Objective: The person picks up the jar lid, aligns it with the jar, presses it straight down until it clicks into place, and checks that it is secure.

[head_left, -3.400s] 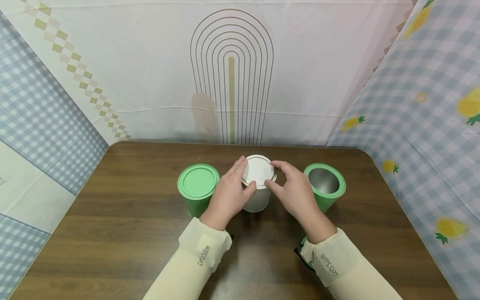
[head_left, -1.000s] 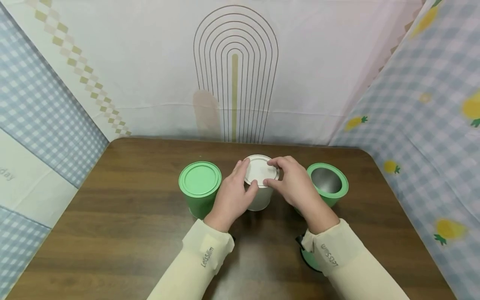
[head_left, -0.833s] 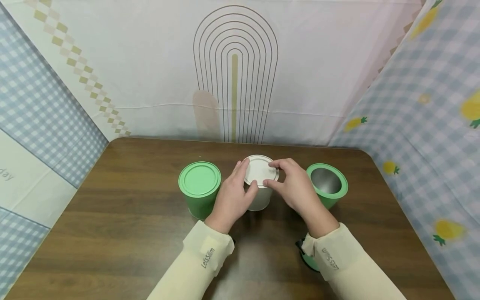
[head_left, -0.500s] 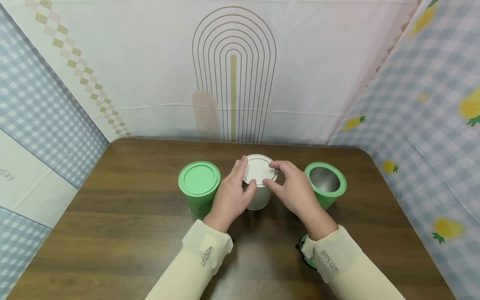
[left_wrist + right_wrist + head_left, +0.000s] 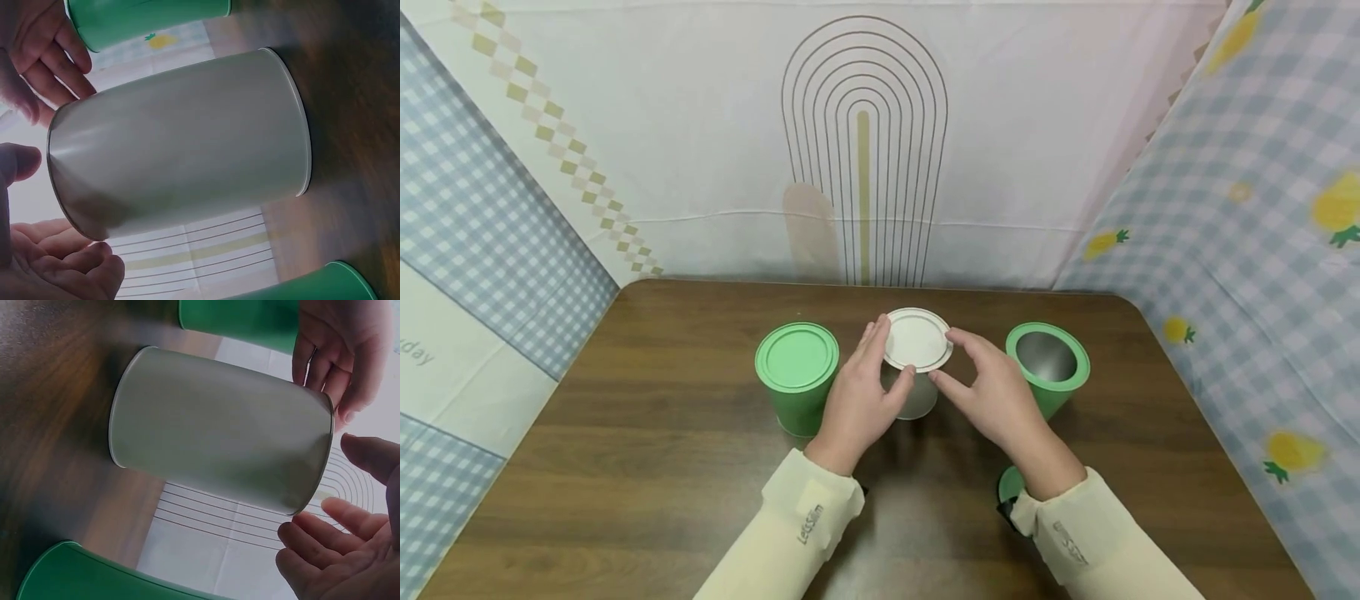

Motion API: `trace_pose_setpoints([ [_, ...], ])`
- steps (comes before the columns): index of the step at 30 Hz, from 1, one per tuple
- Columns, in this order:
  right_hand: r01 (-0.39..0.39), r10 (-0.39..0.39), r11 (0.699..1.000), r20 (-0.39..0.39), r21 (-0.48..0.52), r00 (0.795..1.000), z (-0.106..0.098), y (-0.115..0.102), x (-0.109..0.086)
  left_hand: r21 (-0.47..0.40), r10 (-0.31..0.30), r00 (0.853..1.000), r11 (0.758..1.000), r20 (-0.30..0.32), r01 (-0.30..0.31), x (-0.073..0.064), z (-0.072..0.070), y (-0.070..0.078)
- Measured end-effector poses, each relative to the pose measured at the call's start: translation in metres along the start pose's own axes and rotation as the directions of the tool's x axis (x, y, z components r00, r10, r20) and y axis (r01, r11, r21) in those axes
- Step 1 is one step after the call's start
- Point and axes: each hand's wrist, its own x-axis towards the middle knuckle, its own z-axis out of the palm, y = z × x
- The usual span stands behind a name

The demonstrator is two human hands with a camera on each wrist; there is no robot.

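A pale grey-white can stands upright on the table, with a white round lid level on its top. My left hand has its fingers and thumb spread along the lid's left rim. At the right rim, my right hand holds thumb and index finger apart, their tips right by the edge; contact is hard to tell. Both wrist views show relaxed fingers around the can's top end. To the left stands a green can with its lid on. An open green can is on the right, its metal inside showing.
A green round thing lies on the brown wooden table, partly hidden by my right wrist. Behind the table hangs a white cloth with line patterns. Blue checked cloth borders the right side.
My right fingertips have moved off the white lid's top outward to its right rim. The left fingers have shifted slightly outward. The cans stay in place.
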Motion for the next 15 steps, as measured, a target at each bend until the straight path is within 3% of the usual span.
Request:
trace_pose_setpoints([
  [8, -0.013, 0.013, 1.0, -0.001, 0.01, 1.0, -0.003, 0.002, -0.013, -0.011, 0.039, 0.998, 0.999, -0.055, -0.039, -0.01, -0.001, 0.005],
  [15, -0.002, 0.004, 0.999, -0.051, 0.035, 0.999, -0.006, 0.003, -0.025, -0.046, 0.084, 0.992, 0.995, -0.094, -0.089, -0.022, -0.002, 0.015],
])
